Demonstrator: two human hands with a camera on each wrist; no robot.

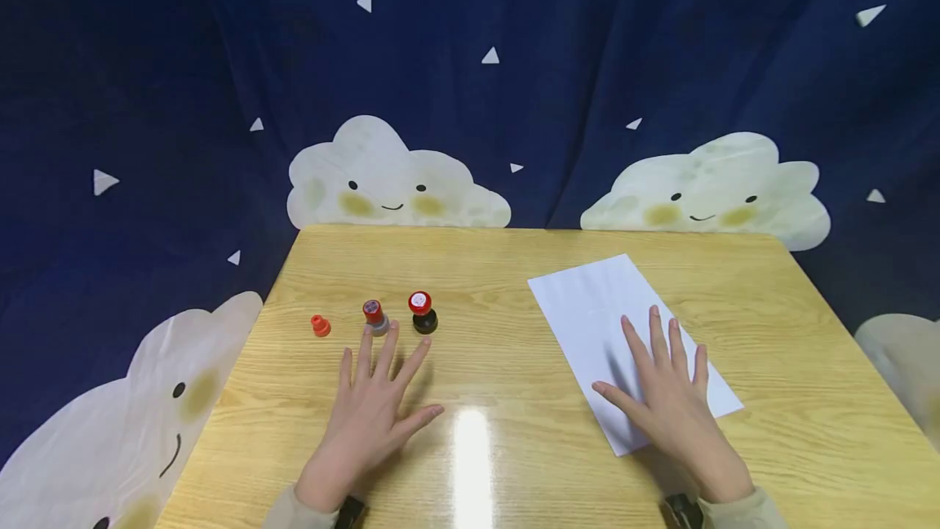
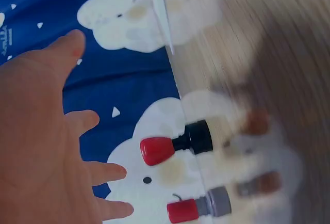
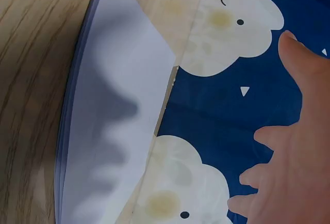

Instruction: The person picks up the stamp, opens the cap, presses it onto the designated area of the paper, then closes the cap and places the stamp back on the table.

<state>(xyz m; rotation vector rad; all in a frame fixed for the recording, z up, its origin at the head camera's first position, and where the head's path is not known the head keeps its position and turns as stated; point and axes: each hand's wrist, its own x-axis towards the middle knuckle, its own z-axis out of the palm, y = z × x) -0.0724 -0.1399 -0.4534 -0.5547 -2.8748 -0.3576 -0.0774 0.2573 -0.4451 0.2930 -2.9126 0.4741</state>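
My left hand (image 1: 373,421) hovers over the left half of the table, fingers straight and spread, holding nothing. Just beyond its fingertips stand two stamps: one with a red top and grey base (image 1: 374,315), and one with a red knob and black base (image 1: 421,308). Both show more fully in the left wrist view, the black-based stamp (image 2: 198,137) above the grey-based stamp (image 2: 218,201). A small red piece (image 1: 320,326), its kind unclear, sits left of them. Above the white paper (image 1: 580,300) my right hand (image 1: 671,402) is spread, its shadow falling on the sheet.
The wooden table (image 1: 485,333) has its far edge against a dark blue curtain (image 1: 441,47) printed with clouds and triangles. A bright light reflection lies on the table between the hands. In the right wrist view the paper (image 3: 129,53) looks like several stacked sheets.
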